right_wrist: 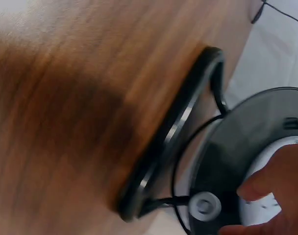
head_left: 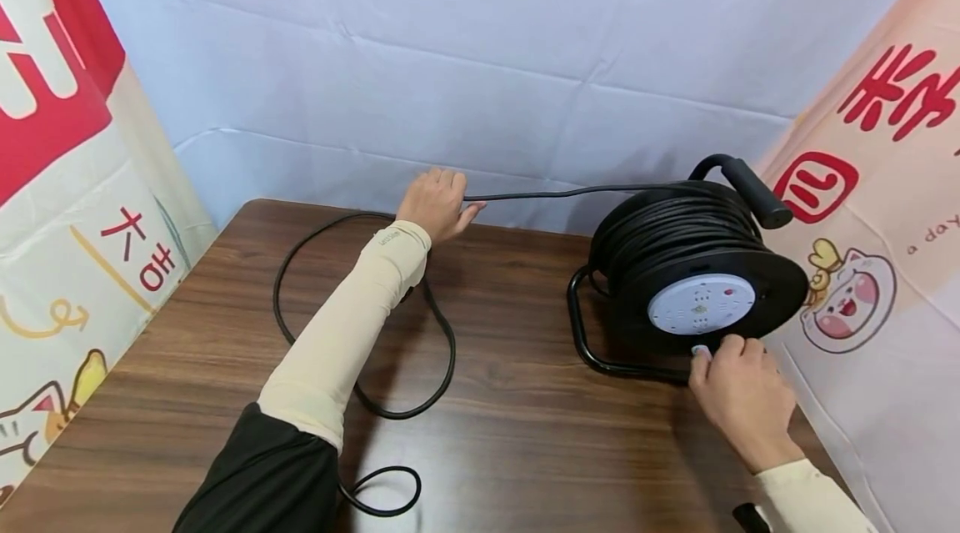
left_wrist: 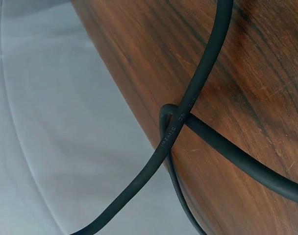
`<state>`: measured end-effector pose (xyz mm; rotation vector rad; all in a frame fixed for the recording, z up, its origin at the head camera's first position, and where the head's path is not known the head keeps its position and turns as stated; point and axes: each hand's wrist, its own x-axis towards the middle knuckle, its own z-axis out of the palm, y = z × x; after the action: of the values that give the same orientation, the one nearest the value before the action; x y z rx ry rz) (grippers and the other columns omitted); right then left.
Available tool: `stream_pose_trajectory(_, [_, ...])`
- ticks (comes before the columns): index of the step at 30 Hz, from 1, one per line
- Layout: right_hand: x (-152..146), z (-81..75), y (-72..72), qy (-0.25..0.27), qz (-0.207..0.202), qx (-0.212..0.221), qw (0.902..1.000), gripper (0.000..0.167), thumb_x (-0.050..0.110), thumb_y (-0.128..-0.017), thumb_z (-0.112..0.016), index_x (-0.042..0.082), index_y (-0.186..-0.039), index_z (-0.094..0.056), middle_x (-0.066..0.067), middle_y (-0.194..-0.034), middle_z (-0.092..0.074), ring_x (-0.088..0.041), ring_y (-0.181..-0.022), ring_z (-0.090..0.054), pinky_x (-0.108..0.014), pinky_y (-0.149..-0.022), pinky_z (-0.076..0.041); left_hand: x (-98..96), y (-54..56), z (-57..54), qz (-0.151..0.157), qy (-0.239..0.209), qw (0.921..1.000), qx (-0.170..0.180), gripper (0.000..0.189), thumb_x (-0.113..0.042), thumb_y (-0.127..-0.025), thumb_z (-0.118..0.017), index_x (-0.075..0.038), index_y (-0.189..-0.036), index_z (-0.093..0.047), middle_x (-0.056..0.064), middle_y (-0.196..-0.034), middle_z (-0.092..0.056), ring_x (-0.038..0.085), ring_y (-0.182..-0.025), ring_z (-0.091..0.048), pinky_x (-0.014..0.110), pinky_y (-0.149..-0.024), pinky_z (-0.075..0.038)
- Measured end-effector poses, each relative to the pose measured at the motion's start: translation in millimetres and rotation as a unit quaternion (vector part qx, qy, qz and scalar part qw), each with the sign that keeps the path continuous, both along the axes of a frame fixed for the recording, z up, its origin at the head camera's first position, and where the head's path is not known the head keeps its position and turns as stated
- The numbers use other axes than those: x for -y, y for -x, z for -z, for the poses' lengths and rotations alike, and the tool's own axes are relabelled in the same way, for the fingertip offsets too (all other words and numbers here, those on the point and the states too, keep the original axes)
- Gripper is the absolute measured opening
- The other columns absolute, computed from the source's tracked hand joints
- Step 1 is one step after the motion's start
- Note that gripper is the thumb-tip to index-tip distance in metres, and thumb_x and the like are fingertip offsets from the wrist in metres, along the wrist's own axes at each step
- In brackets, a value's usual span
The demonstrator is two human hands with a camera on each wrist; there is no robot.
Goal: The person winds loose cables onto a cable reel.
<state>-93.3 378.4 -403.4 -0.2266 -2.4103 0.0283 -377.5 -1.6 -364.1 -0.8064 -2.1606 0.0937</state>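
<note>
A black cable reel (head_left: pixel 693 266) stands at the right of the table, with a white socket panel (head_left: pixel 702 304) on its face and many turns of cable wound on its drum. My right hand (head_left: pixel 742 391) grips the reel's lower front rim with curled fingers, a small pale piece showing at the thumb tip. In the right wrist view the thumb and fingers (right_wrist: pixel 281 191) overlap the panel. Over the table's back edge, my left hand (head_left: pixel 435 203) holds the black cable (head_left: pixel 555 194), which stretches from there to the top of the reel.
Loose cable (head_left: pixel 450 349) lies in large loops on the brown wooden table (head_left: pixel 540 433), with a small loop near the front. The reel's black tube stand (head_left: pixel 577 324) and handle (head_left: pixel 753 191) stick out. Printed cloths (head_left: pixel 862 208) hang at both sides, a plain pale one behind.
</note>
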Motion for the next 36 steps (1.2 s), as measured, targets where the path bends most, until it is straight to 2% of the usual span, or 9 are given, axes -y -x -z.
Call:
stream_pose_trajectory(4, [-1, 15.4, 5.3, 0.039, 0.024, 0.072, 0.9964, 0.034, 0.017, -0.087, -0.062, -0.014, -0.083, -0.048, -0.038, -0.082, -0.051, -0.059, -0.072, -0.052, -0.069, -0.047, -0.036, 0.3, 0.0, -0.7, 0.003, -0.003, 1.0000, 0.001, 0.055, -0.057, -0.102, -0.050, -0.006, -0.081, -0.050, 0.007, -0.069, -0.054, 0.024, -0.059, -0.053, 0.033, -0.052, -0.044])
stream_pose_trajectory(6, [-1, 20.7, 8.5, 0.049, 0.029, 0.087, 0.9946, 0.033, 0.016, -0.086, -0.063, -0.014, -0.083, -0.049, -0.038, -0.082, -0.052, -0.059, -0.072, -0.053, -0.069, -0.047, -0.036, 0.9, -0.3, -1.3, 0.003, -0.004, 1.0000, 0.002, 0.055, -0.056, -0.102, -0.051, -0.006, -0.081, -0.050, 0.007, -0.069, -0.054, 0.024, -0.060, -0.053, 0.034, -0.052, -0.045])
stream_pose_trajectory(14, [1, 28.5, 12.9, 0.044, 0.028, 0.066, 0.9964, 0.026, 0.007, -0.085, -0.063, -0.014, -0.083, -0.047, -0.038, -0.080, -0.052, -0.058, -0.070, -0.054, -0.068, -0.043, -0.036, -3.6, -4.1, -5.7, -0.002, -0.023, 0.9989, 0.042, 0.053, -0.055, -0.102, -0.052, -0.006, -0.083, -0.052, 0.007, -0.071, -0.053, 0.025, -0.062, -0.054, 0.034, -0.053, -0.046])
stream_pose_trajectory(21, [7, 30.9, 13.9, 0.046, 0.022, 0.090, 0.9946, 0.022, 0.005, -0.088, -0.056, -0.014, -0.081, -0.047, -0.037, -0.078, -0.051, -0.057, -0.068, -0.055, -0.068, -0.043, -0.038, -3.8, -6.8, -3.8, 0.005, -0.085, 0.9929, 0.083, 0.050, -0.053, -0.096, -0.064, -0.006, -0.083, -0.055, 0.006, -0.069, -0.054, 0.025, -0.060, -0.056, 0.036, -0.051, -0.048])
stream_pose_trajectory(25, [15, 34.7, 16.3, 0.039, 0.013, 0.076, 0.9963, 0.022, 0.005, -0.087, -0.056, -0.013, -0.078, -0.047, -0.036, -0.075, -0.050, -0.056, -0.064, -0.054, -0.068, -0.043, -0.039, 1.2, -7.0, -0.1, 0.006, -0.106, 0.9893, 0.100, 0.050, -0.053, -0.094, -0.068, -0.007, -0.081, -0.053, 0.005, -0.065, -0.051, 0.024, -0.057, -0.054, 0.037, -0.050, -0.048])
stream_pose_trajectory(29, [24, 37.5, 19.8, 0.031, 0.004, 0.060, 0.9977, 0.021, 0.003, -0.086, -0.054, -0.013, -0.075, -0.047, -0.036, -0.071, -0.050, -0.055, -0.059, -0.053, -0.067, -0.042, -0.039, 6.0, -6.3, 2.6, 0.008, -0.115, 0.9874, 0.108, 0.051, -0.054, -0.095, -0.066, -0.008, -0.079, -0.050, 0.004, -0.063, -0.048, 0.023, -0.055, -0.052, 0.037, -0.047, -0.045])
stream_pose_trajectory(36, [41, 35.7, 24.2, 0.034, -0.013, 0.067, 0.9971, 0.024, 0.006, -0.086, -0.058, -0.012, -0.074, -0.048, -0.034, -0.069, -0.051, -0.053, -0.057, -0.053, -0.067, -0.043, -0.040, 9.2, -6.1, 4.5, 0.020, -0.124, 0.9859, 0.111, 0.053, -0.055, -0.096, -0.064, -0.010, -0.076, -0.045, 0.002, -0.060, -0.043, 0.022, -0.050, -0.047, 0.034, -0.043, -0.037])
